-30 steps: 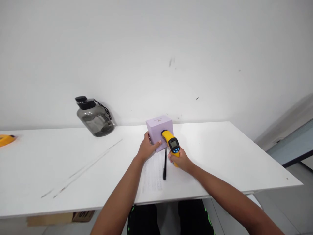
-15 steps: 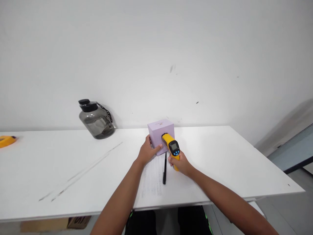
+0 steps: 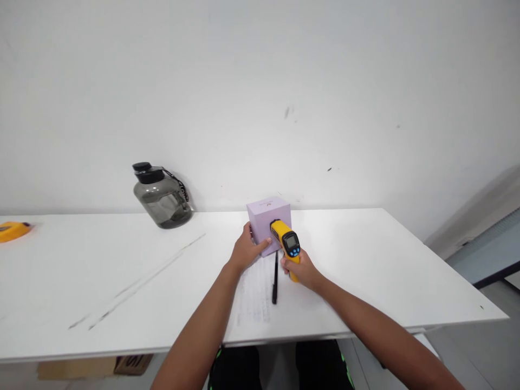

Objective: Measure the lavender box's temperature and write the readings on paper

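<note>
A light purple box [image 3: 262,220] stands on the white table, its top face showing a small printed mark. My left hand [image 3: 246,248] grips its left side, with the thumb across the front face. My right hand [image 3: 303,268] is wrapped round the handle of a yellow and black infrared thermometer [image 3: 283,234]. The thermometer's nose points at the box's front, close to it; whether they touch I cannot tell. Its small screen and blue buttons face me. Below the box, a black pen [image 3: 275,284] lies on a sheet of paper [image 3: 254,298] with faint writing.
A grey transparent water bottle [image 3: 162,200] with a black lid stands at the back left, near the wall. At the far left edge lies a yellow object [image 3: 13,231], partly cut off. The table's [image 3: 365,271] front edge runs close to my legs. A cardboard box [image 3: 77,368] is below.
Both hands, the box and the thermometer keep their places relative to each other. The whole view has shifted very slightly.
</note>
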### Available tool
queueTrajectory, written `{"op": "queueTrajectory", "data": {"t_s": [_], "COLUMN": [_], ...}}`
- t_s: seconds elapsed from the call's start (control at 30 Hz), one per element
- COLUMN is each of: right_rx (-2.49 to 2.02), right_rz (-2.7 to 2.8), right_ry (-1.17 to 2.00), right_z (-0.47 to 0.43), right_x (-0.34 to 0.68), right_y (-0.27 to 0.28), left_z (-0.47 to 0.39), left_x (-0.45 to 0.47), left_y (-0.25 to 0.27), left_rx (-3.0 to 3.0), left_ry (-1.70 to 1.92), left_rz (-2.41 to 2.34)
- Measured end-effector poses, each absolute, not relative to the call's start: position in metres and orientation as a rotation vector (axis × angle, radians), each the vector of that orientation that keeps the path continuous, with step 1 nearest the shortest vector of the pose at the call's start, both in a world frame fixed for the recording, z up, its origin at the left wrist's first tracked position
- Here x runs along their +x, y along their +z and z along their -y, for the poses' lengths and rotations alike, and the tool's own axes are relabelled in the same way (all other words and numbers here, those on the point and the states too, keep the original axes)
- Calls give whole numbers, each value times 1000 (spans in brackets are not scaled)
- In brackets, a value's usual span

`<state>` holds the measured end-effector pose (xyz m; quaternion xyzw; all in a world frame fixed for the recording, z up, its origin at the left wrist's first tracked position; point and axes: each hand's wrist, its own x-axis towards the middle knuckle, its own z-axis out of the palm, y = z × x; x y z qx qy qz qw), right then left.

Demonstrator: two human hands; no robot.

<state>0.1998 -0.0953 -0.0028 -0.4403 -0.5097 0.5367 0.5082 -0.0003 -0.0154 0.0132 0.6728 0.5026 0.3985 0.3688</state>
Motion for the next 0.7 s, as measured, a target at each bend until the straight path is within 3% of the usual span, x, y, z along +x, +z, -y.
{"op": "queueTrajectory", "data": {"t_s": [0.7], "right_rx": [-1108], "right_rz": [1225], "right_ry": [1279], "right_z": [97], "right_x": [198], "right_y": [4], "left_z": [11], "left_x": [-1], "left_y": [7], "left_rx": [1674], "left_ry": [1094], "left_rz": [-1233]}}
